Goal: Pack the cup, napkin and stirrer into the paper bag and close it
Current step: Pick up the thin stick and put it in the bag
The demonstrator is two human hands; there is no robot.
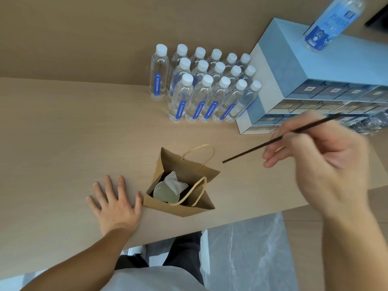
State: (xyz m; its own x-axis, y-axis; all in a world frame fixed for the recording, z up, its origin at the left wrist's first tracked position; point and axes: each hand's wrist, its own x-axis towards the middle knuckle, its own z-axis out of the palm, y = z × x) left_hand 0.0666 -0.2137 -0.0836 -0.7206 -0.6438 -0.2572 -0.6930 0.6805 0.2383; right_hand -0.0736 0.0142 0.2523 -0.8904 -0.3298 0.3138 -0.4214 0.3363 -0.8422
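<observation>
A small brown paper bag (201,166) with twine handles stands open on the wooden table near its front edge. Inside it I see the cup's pale lid (162,193) and a white folded napkin (175,182) lying against it. My right hand (327,162) is raised to the right of the bag and pinches a thin dark stirrer (262,144), whose lower tip points down-left toward the bag's far right corner. My left hand (114,201) lies flat on the table with fingers spread, its thumb touching the bag's left side.
Several small water bottles (201,87) stand in rows behind the bag. A blue-and-white drawer box (315,76) sits at the back right with a larger bottle (331,22) on top. The table's front edge (241,219) runs just below the bag.
</observation>
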